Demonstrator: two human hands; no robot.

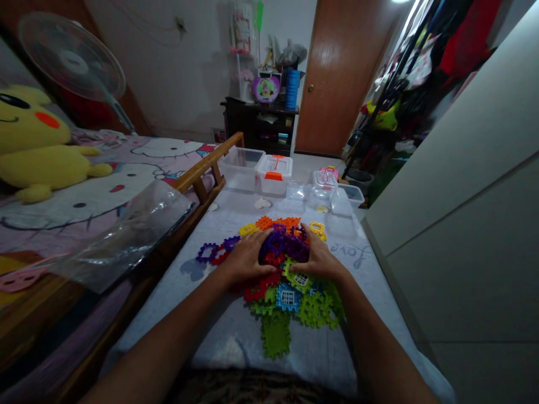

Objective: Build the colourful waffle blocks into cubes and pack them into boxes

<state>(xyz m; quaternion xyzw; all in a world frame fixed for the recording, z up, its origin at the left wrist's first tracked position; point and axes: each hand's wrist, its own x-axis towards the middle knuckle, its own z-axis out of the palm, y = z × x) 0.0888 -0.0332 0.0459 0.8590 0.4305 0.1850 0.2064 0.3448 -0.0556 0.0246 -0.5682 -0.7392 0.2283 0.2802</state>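
Observation:
A heap of notched plastic interlocking tiles in several colours lies on the grey-blue sheet in front of me. My left hand (251, 257) curves around the left of the heap, thumb against the red tiles (256, 292). From the other side my right hand (319, 256) cups the heap, its thumb by a light-green tile (297, 278) with a white window grid. Purple tiles (287, 243) are gathered between both palms; some fingertips are hidden behind them. Nearer to me lie a blue window tile (288, 297) and a green square tile (275, 334). Orange tiles (288, 223) sit behind the hands.
Clear plastic boxes stand at the far end, among them a lidded box with orange clips (273, 174) and an open bin (242, 168). A wooden rail (206, 168) runs along the left, with a plastic bag (126, 241) on it. A white cabinet (463, 224) borders the right.

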